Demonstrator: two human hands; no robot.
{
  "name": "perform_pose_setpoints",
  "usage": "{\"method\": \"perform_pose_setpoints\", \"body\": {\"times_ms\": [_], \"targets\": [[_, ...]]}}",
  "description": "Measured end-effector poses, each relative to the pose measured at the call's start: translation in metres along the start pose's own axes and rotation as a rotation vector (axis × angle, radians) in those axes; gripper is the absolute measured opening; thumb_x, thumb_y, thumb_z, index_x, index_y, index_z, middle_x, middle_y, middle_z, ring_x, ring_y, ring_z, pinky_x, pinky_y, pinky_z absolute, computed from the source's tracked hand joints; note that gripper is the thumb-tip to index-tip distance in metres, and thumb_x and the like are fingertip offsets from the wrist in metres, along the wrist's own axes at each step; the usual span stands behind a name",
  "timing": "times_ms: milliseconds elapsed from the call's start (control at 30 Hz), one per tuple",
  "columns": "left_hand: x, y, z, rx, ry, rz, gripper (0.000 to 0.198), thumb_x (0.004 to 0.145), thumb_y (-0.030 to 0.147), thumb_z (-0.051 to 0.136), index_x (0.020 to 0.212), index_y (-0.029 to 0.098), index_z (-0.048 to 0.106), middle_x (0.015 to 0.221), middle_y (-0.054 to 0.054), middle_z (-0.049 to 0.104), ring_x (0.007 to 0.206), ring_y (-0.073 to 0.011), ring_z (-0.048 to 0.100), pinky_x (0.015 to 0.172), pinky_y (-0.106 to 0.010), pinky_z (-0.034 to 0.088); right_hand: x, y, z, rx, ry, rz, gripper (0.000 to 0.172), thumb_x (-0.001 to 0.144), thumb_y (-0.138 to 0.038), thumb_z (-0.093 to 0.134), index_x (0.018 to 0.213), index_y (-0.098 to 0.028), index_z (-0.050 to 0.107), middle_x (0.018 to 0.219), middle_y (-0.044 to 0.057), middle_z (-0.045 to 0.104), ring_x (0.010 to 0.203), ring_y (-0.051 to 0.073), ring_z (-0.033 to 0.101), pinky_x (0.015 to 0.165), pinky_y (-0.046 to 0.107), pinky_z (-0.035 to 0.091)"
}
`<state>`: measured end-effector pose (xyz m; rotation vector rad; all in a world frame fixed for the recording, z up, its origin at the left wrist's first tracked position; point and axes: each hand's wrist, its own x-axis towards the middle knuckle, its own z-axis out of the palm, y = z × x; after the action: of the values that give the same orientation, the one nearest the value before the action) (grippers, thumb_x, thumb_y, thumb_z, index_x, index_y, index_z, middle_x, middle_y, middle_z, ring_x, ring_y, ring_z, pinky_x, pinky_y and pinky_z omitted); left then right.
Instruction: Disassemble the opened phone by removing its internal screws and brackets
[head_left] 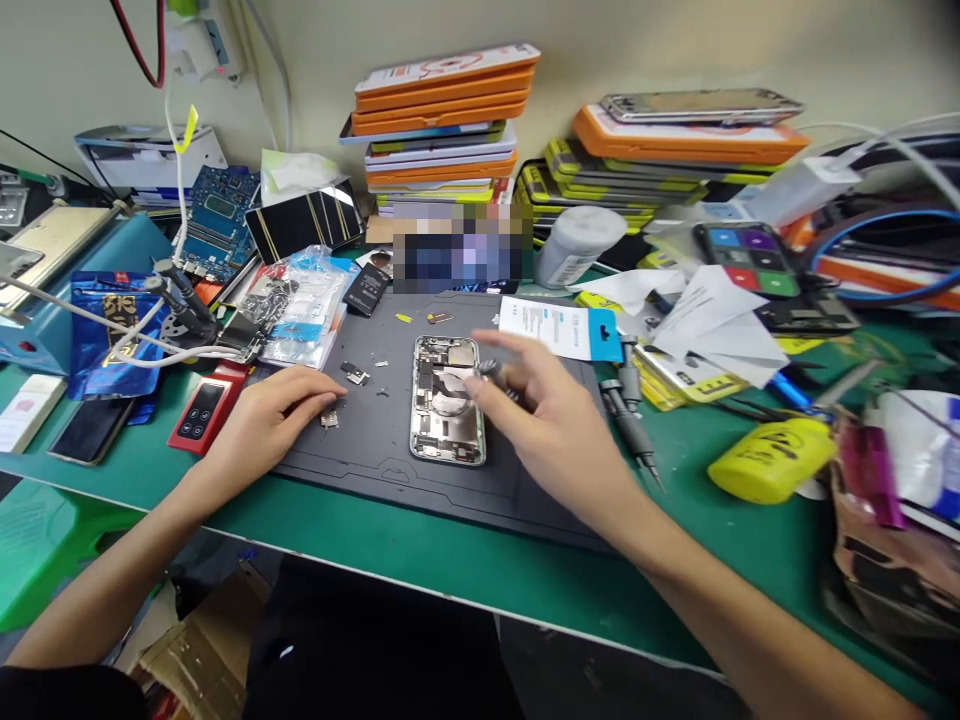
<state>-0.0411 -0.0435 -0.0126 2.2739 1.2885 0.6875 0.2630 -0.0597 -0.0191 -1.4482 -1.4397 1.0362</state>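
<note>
An opened phone body (447, 412) lies face down on a dark work mat (390, 470), its inner parts showing. My right hand (551, 415) hovers just right of it, fingers curled round a small grey tool (495, 372) whose tip is over the phone's upper right. My left hand (271, 410) rests on the mat's left side, fingers bent and pressed down near a small loose part (329, 419). Another small metal part (355, 374) lies a little further back on the mat.
Stacks of orange and yellow phone boxes (442, 120) line the back wall. Screwdrivers (634, 425) and a yellow bottle (772, 458) lie right of the mat. A red device (202, 408), bags, a circuit board (221, 220) and cables crowd the left. The green table edge (420, 570) runs in front.
</note>
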Motion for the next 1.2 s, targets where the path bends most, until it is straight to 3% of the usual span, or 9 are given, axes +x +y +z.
{"method": "perform_pose_setpoints", "body": {"times_ms": [100,167,300,533,700,800,933,1100,1200], "targets": [[-0.013,0.006,0.002,0.144,0.101,0.015,0.023,0.114,0.037,0.054,0.117,0.024,0.072,0.119,-0.006,0.077,0.112,-0.0217,0.072,0.103,-0.037,0.056,0.014,-0.009,-0.02,0.16,0.16,-0.003,0.052,0.099,-0.026,0.055,0.15,-0.028,0.05,0.089,0.0,0.062,0.064,0.014,0.055,0.056,0.031,0.044],[-0.02,0.006,0.004,0.269,0.144,0.035,0.023,0.11,0.042,0.061,0.121,0.024,0.069,0.112,-0.006,0.075,0.106,-0.0234,0.07,0.098,-0.038,0.055,0.024,-0.011,-0.037,0.272,0.252,-0.013,0.049,0.1,-0.022,0.051,0.149,-0.024,0.05,0.097,0.003,0.067,0.072,0.015,0.063,0.064,0.034,0.051],[-0.024,-0.002,0.007,0.252,0.091,0.037,0.028,0.11,0.05,0.058,0.12,0.026,0.069,0.116,-0.006,0.072,0.11,-0.027,0.07,0.099,-0.041,0.056,0.03,0.006,-0.066,0.309,0.394,-0.162,0.04,0.095,-0.02,0.06,0.135,-0.027,0.056,0.092,-0.001,0.069,0.075,0.017,0.071,0.071,0.036,0.061],[-0.02,-0.006,0.01,0.265,0.154,0.057,0.027,0.112,0.046,0.052,0.119,0.028,0.071,0.116,-0.006,0.072,0.11,-0.0313,0.071,0.101,-0.048,0.055,-0.023,0.041,-0.069,-0.029,0.466,-0.173,0.048,0.095,-0.032,0.069,0.142,-0.032,0.057,0.091,0.001,0.071,0.069,0.021,0.072,0.05,0.033,0.058],[-0.023,-0.006,0.012,0.226,0.188,0.036,0.023,0.11,0.045,0.059,0.115,0.026,0.07,0.112,-0.005,0.071,0.103,-0.0263,0.07,0.092,-0.04,0.055,-0.043,0.047,-0.066,-0.716,0.567,-0.201,0.032,0.1,-0.032,0.063,0.13,-0.026,0.074,0.099,0.007,0.08,0.082,0.023,0.075,0.074,0.038,0.058],[-0.025,-0.005,0.012,0.221,0.194,0.049,0.019,0.112,0.039,0.057,0.11,0.023,0.068,0.107,-0.004,0.07,0.099,-0.0221,0.069,0.089,-0.035,0.053,-0.042,0.058,-0.069,-0.883,0.661,-0.176,0.033,0.1,-0.032,0.061,0.129,-0.024,0.075,0.101,0.009,0.082,0.088,0.026,0.075,0.076,0.038,0.055],[-0.032,0.013,0.019,0.285,0.313,0.09,0.017,0.113,0.028,0.055,0.1,0.021,0.065,0.098,-0.002,0.069,0.093,-0.0196,0.068,0.087,-0.033,0.051,-0.035,0.072,-0.075,-0.852,0.699,-0.171,0.035,0.1,-0.035,0.059,0.128,-0.023,0.075,0.093,0.008,0.08,0.086,0.028,0.073,0.073,0.039,0.053],[-0.026,0.046,0.046,0.253,0.159,0.254,0.018,0.113,0.025,0.055,0.126,0.021,0.066,0.11,-0.003,0.072,0.099,-0.0195,0.07,0.088,-0.033,0.053,-0.039,0.068,-0.074,-0.627,0.835,-0.231,0.044,0.102,-0.041,0.059,0.141,-0.021,0.065,0.093,0.009,0.078,0.086,0.028,0.075,0.074,0.042,0.055],[-0.015,0.051,0.064,0.296,0.183,0.194,0.023,0.113,0.023,0.053,0.132,0.02,0.065,0.114,-0.004,0.073,0.098,-0.0209,0.069,0.081,-0.034,0.052,-0.049,0.055,-0.061,-0.439,0.874,-0.308,0.048,0.106,-0.042,0.058,0.148,-0.02,0.055,0.093,0.011,0.076,0.086,0.027,0.077,0.075,0.042,0.058]]}}
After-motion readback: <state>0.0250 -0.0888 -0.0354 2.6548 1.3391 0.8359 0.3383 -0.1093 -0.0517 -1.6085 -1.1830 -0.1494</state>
